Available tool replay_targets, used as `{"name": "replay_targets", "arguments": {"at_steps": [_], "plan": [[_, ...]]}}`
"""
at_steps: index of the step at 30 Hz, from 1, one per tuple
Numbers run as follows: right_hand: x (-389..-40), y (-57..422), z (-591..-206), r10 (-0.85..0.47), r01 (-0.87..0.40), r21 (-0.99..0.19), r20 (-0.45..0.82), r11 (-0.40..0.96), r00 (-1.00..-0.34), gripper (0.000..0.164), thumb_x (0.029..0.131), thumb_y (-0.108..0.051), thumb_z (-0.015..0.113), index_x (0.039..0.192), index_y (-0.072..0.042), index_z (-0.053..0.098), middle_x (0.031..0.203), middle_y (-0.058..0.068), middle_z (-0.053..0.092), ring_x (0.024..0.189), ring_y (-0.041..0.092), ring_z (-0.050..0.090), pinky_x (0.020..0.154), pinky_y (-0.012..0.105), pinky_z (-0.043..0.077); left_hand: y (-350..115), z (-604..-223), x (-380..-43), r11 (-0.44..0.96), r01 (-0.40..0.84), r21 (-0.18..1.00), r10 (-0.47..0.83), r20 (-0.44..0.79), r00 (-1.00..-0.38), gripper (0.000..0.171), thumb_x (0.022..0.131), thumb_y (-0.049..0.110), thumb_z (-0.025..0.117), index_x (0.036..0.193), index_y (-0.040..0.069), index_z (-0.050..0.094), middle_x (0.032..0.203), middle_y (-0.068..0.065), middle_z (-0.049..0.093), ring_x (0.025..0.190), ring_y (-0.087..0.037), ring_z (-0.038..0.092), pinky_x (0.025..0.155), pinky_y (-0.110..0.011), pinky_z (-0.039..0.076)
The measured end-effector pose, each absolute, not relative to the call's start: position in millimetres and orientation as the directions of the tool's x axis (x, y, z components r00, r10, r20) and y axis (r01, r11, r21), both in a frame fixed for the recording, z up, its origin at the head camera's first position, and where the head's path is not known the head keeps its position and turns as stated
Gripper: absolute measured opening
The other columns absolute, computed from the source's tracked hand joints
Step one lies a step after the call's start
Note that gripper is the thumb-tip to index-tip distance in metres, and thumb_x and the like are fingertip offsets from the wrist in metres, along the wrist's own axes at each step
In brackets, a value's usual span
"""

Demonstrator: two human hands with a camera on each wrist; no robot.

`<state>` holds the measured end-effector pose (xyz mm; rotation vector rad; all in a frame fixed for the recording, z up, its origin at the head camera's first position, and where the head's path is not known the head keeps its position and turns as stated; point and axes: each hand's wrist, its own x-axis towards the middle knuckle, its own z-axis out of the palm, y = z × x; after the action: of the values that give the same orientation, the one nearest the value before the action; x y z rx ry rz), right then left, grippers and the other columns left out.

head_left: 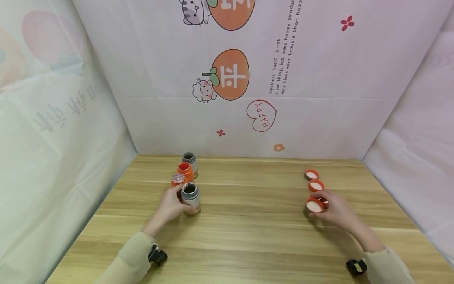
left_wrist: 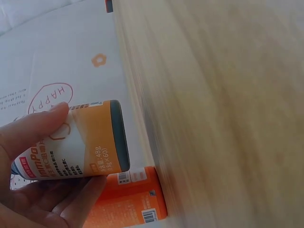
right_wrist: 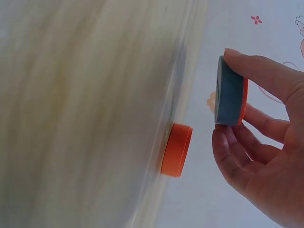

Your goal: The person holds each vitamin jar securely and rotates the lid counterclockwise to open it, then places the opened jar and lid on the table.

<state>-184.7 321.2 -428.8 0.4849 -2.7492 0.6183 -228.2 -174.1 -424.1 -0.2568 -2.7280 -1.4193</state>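
Observation:
My left hand (head_left: 170,207) grips an open grey-necked supplement bottle (head_left: 192,200) with a white and orange label. In the left wrist view, thumb and fingers wrap that bottle (left_wrist: 80,142), its base slightly off the table. Close behind it are an orange bottle (head_left: 188,172) without a lid, another orange item (head_left: 178,180) with a silvery top, and a second grey bottle (head_left: 190,159). At the right, my right hand (head_left: 338,211) pinches a grey screw cap (right_wrist: 230,92) with an orange rim, its white inside facing up. The cap is raised above the table.
Beyond my right hand, two more upturned caps lie on the wooden table (head_left: 248,221): an orange cap (head_left: 316,185) and a grey-sided cap (head_left: 311,175). Another orange cap (right_wrist: 176,150) is partly hidden by my fingers in the head view. Printed white sheets (head_left: 170,98) hang around the table.

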Motion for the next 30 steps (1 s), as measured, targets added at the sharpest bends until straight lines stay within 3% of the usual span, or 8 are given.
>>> {"name": "replay_targets", "arguments": {"at_steps": [7,17,22,30], "plan": [[-185.3,329.6,-430.1,-0.238,-0.329,-0.337,0.282,0.882,-0.929,0.056,0.060,-0.023,0.089,0.105,-0.001,0.065,0.109,0.020,0.063,0.088,0.028,0.063,0.071,0.040,0.051,-180.4,-422.8,-227.2,0.561,0.161,0.812,0.136,0.101,-0.986,0.071,0.053,0.003,0.088,0.119,0.001,0.061,0.105,-0.012,0.069,0.097,-0.025,0.064,0.087,-0.042,0.050],[-185.5,337.4,-431.8,-0.203,-0.270,-0.317,0.228,0.909,-0.952,0.056,0.060,-0.024,0.087,0.104,0.004,0.064,0.117,0.033,0.057,0.098,0.043,0.059,0.081,0.055,0.047,-187.3,-424.3,-225.4,0.589,0.148,0.795,0.136,0.083,-0.987,0.071,0.054,0.003,0.087,0.119,-0.001,0.060,0.107,-0.014,0.068,0.099,-0.027,0.063,0.088,-0.044,0.050],[-184.4,339.0,-431.8,-0.201,-0.261,-0.306,0.214,0.916,-0.956,0.056,0.059,-0.025,0.088,0.101,0.003,0.064,0.113,0.031,0.059,0.094,0.040,0.060,0.079,0.053,0.047,-191.8,-426.9,-226.2,0.605,0.155,0.781,0.149,0.080,-0.986,0.070,0.052,0.005,0.089,0.117,0.001,0.061,0.105,-0.012,0.068,0.096,-0.025,0.064,0.087,-0.043,0.050],[-182.3,341.5,-432.0,-0.193,-0.241,-0.325,0.174,0.915,-0.966,0.060,0.058,-0.028,0.089,0.102,0.002,0.063,0.097,0.018,0.064,0.084,0.028,0.060,0.071,0.044,0.048,-195.4,-427.4,-224.2,0.646,0.179,0.742,0.159,0.098,-0.982,0.069,0.051,0.005,0.088,0.114,0.001,0.063,0.101,-0.010,0.069,0.093,-0.023,0.063,0.084,-0.043,0.050]]}}
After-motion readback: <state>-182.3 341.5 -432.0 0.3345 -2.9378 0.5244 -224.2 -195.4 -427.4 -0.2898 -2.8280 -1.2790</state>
